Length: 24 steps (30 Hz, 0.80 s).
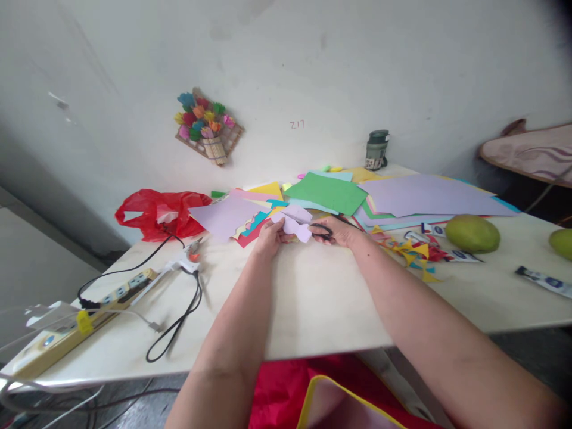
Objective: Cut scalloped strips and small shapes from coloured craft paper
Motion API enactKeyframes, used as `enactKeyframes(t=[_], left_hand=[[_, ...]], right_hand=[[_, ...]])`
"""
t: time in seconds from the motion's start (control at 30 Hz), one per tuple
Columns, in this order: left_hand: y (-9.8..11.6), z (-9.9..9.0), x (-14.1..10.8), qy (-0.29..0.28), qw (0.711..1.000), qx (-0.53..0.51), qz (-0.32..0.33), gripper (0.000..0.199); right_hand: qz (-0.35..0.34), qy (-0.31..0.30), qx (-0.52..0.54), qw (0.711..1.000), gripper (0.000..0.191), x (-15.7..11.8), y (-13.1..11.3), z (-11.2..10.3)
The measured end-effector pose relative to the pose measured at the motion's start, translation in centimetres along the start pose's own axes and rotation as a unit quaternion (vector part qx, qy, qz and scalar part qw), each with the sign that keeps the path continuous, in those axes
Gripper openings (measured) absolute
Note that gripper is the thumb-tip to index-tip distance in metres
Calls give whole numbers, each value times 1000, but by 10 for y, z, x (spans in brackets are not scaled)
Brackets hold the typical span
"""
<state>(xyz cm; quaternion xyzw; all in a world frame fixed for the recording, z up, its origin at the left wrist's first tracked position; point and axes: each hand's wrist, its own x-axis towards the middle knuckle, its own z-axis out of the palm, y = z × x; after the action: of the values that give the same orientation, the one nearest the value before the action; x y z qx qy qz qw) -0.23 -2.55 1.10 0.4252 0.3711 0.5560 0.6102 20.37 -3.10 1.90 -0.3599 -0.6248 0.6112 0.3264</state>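
A small piece of lilac paper (pixel 292 226) with a wavy outline is pinched in my left hand (pixel 270 236), above the table. My right hand (pixel 336 231) is closed around the black handles of a pair of scissors (pixel 322 230). The scissors meet the right side of the lilac paper, and their blades are mostly hidden by it. Behind my hands lie cut sheets in lilac (pixel 227 214), blue, red and yellow, some with zigzag edges. A green sheet (pixel 328 192) rests just beyond them.
Stacked coloured sheets (pixel 429 195) lie at the back right, near a flask (pixel 376 150). Paper scraps (pixel 413 253), glue-like tubes (pixel 460 256) and a mango (pixel 472 233) are on the right. A red plastic bag (pixel 152 208), a glue gun (pixel 187 259) and a power strip (pixel 84 322) with cables occupy the left.
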Motion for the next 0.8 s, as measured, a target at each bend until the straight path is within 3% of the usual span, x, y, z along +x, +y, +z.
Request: enactKeyframes(t=[0.63,0.8], left_hand=[[3,4,-2,7,1000,-21,-1,18],[1,-1,3,53,998,-21,8,19]], right_hand=[[-11,4,-4,1000,35,-2,-7,2],[-15,-22,2,1000,32,0,-2,0]])
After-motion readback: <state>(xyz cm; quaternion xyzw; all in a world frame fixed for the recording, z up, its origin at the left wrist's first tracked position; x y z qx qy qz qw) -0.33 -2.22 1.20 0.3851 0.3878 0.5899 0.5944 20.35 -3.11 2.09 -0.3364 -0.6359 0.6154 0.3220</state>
